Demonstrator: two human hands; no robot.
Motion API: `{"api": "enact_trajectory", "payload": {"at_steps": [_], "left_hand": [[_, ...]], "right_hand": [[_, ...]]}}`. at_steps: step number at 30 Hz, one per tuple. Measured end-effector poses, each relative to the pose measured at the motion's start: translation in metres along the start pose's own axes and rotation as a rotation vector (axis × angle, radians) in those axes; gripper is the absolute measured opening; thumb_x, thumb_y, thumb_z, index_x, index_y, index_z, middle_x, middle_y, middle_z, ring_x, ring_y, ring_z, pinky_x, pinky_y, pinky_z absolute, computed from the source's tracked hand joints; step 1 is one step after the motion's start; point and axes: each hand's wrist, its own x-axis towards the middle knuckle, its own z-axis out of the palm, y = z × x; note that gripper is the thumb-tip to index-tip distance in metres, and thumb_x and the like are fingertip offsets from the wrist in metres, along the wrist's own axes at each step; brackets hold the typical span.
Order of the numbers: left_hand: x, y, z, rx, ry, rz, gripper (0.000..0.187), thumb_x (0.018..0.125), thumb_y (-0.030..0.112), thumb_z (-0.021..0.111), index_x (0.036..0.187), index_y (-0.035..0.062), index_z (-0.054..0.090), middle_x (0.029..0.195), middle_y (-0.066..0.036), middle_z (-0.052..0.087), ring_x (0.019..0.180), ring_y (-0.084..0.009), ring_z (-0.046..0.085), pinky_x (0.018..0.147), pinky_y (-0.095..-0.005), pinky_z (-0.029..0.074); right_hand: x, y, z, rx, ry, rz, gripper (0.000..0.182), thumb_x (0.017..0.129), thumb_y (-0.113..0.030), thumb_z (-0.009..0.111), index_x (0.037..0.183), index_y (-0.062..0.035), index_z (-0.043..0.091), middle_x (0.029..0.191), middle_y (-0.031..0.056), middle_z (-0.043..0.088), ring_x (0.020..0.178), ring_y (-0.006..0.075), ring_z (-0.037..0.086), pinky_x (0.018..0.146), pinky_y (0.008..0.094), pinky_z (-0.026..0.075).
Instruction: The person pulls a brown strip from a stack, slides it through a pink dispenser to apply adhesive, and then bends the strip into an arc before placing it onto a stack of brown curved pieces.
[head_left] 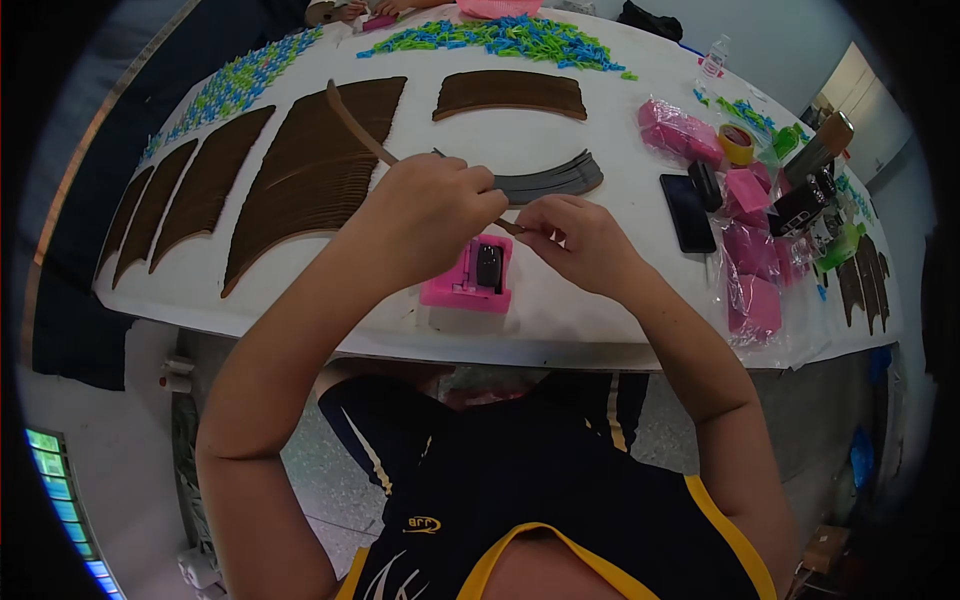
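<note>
A thin, curved brown strip [352, 123] slants across the middle of the table, held in both hands. My left hand [430, 205] is closed around it, with the long free part sticking out up and to the left. At its lower end, my right hand [578, 240] pinches the tip between thumb and fingers. Just below the hands sits a pink block-shaped holder [462, 294] with a black piece [489, 266] on its right side. Behind the hands lies a curved stack of grey strips [555, 181], partly covered by my left hand.
Rows of brown strips [300, 170] lie at left, with another row [510, 95] behind. Blue and green small pieces [500, 40] are heaped at the back, near another person's hands [350, 11]. At right are a phone [687, 213], yellow tape [736, 145] and pink packets [752, 305].
</note>
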Motion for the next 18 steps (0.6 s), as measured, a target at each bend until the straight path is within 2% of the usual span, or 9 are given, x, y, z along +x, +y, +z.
{"api": "enact_trajectory", "payload": {"at_steps": [1,3,6,9,18], "left_hand": [[0.001,-0.001,-0.003,-0.003,-0.003,-0.004,0.010,0.077,0.003,0.072,0.085,0.0080,0.070,0.081,-0.006,0.065,0.082,-0.0261,0.067,0.074,-0.0388,0.055],[0.002,-0.003,-0.009,0.060,-0.148,0.042,0.007,0.080,0.007,0.075,0.084,0.0119,0.073,0.083,-0.003,0.069,0.091,-0.0217,0.068,0.083,-0.0356,0.054],[0.003,-0.003,-0.012,0.070,-0.206,0.053,0.007,0.077,0.005,0.074,0.079,0.0108,0.072,0.082,-0.002,0.067,0.092,-0.0209,0.065,0.085,-0.0361,0.052],[0.006,-0.004,-0.014,0.107,-0.213,0.088,0.008,0.078,0.005,0.075,0.075,0.0124,0.073,0.080,-0.001,0.066,0.091,-0.0199,0.064,0.088,-0.0360,0.051],[0.012,-0.002,-0.011,0.163,-0.290,0.082,0.007,0.081,0.011,0.077,0.075,0.0163,0.077,0.076,0.001,0.068,0.090,-0.0174,0.065,0.088,-0.0339,0.050]], "right_hand": [[0.001,0.000,0.004,0.003,-0.004,0.002,0.014,0.090,-0.003,0.076,0.101,-0.0054,0.067,0.090,0.0082,0.072,0.081,0.0252,0.072,0.072,0.0364,0.059],[0.000,0.002,0.012,0.081,-0.063,0.020,0.014,0.092,-0.004,0.075,0.103,-0.0055,0.066,0.090,0.0086,0.072,0.082,0.0249,0.072,0.072,0.0356,0.059],[0.002,0.006,0.024,0.133,-0.080,-0.018,0.014,0.093,-0.005,0.075,0.103,-0.0052,0.065,0.090,0.0095,0.072,0.081,0.0254,0.072,0.071,0.0360,0.059],[0.004,0.008,0.033,0.155,-0.063,-0.014,0.014,0.093,-0.005,0.075,0.102,-0.0045,0.065,0.089,0.0102,0.073,0.079,0.0257,0.073,0.070,0.0365,0.059],[0.005,0.008,0.043,0.198,-0.058,0.048,0.015,0.091,-0.004,0.076,0.102,-0.0025,0.066,0.090,0.0105,0.075,0.079,0.0252,0.074,0.070,0.0357,0.059]]}}
